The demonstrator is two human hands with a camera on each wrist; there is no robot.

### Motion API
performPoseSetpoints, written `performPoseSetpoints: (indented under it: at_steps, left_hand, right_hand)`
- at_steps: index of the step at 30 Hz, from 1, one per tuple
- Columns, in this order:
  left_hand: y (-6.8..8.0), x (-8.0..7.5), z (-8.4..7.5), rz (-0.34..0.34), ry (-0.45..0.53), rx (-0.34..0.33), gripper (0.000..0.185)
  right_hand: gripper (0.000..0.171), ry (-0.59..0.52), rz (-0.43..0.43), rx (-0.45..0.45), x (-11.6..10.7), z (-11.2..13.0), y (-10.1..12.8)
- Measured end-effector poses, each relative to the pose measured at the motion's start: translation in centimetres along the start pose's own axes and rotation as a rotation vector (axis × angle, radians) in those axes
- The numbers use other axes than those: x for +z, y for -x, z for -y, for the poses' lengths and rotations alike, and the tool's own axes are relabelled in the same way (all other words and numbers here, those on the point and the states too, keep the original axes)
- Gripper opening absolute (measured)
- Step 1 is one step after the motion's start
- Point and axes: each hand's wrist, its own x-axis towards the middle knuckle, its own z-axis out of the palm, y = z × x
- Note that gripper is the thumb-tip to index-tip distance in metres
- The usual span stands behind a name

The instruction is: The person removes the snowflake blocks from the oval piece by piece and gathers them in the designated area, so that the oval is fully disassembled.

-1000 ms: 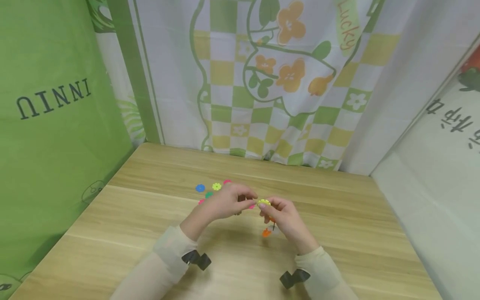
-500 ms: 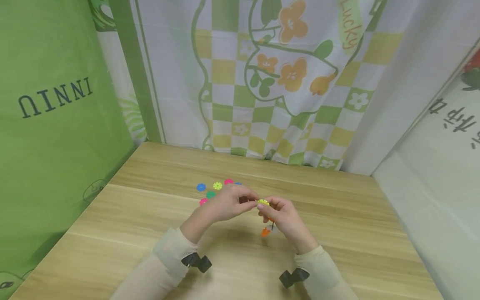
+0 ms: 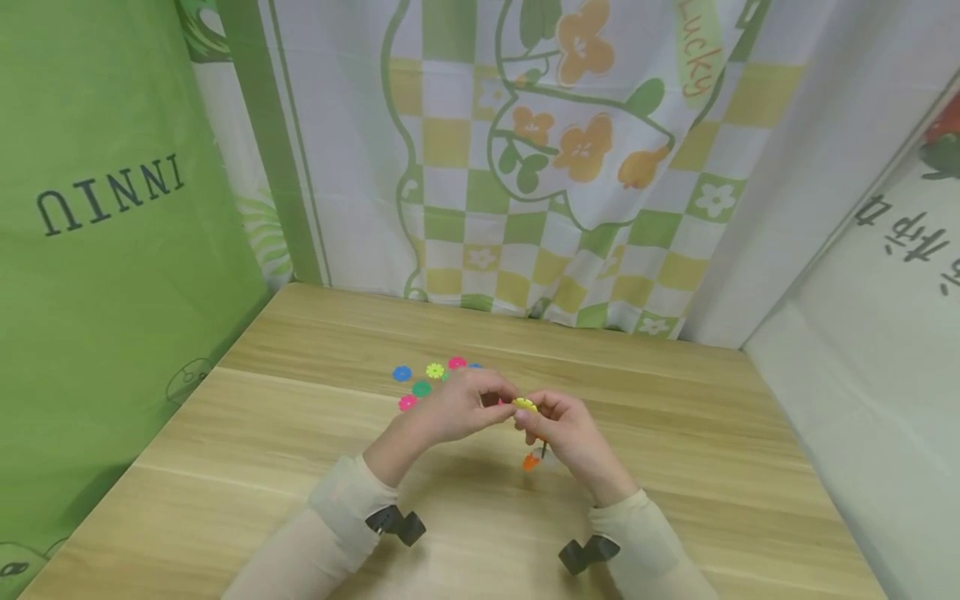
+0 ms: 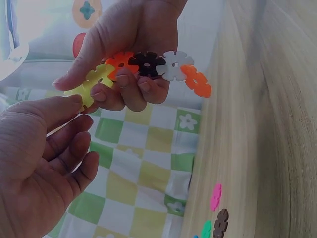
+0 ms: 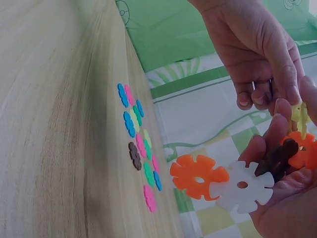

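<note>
My right hand (image 3: 567,431) holds a chain of flower-shaped interlocking discs above the table. In the left wrist view the chain runs from a yellow end (image 4: 102,75) through an orange disc (image 4: 120,59), a black disc (image 4: 144,61) and a white disc (image 4: 175,66) to another orange disc (image 4: 199,83), which hangs free. My left hand (image 3: 457,408) pinches the yellow end between thumb and forefinger, its other fingers loosely bent. Fingertips of both hands meet there and partly cover the yellow plastic; whether it is one disc or two I cannot tell.
Several loose discs lie on the wooden table (image 3: 300,467) beyond my left hand, among them a blue disc (image 3: 402,373), a green disc (image 3: 422,389), a pink disc (image 3: 408,403) and a brown disc (image 5: 134,156). A patterned curtain (image 3: 517,250) hangs behind the table.
Both hands keep the same grip near the same spot. The chain and my right hand have shifted very slightly left.
</note>
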Motion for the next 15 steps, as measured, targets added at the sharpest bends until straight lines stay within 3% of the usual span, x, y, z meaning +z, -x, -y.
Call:
performPoseSetpoints:
  at_steps: [6,15]
  left_hand:
    - [0.16,-0.22,-0.18,-0.034,0.02,0.011,0.008]
    - [0.4,-0.62,-0.32,-0.053,0.178,-0.068,0.006]
  right_hand:
    - [0.029,-0.075,-0.005,0.018,-0.07,0.37,0.21]
    - [0.043,-0.088,-0.016,0.027,-0.46,0.84,0.43]
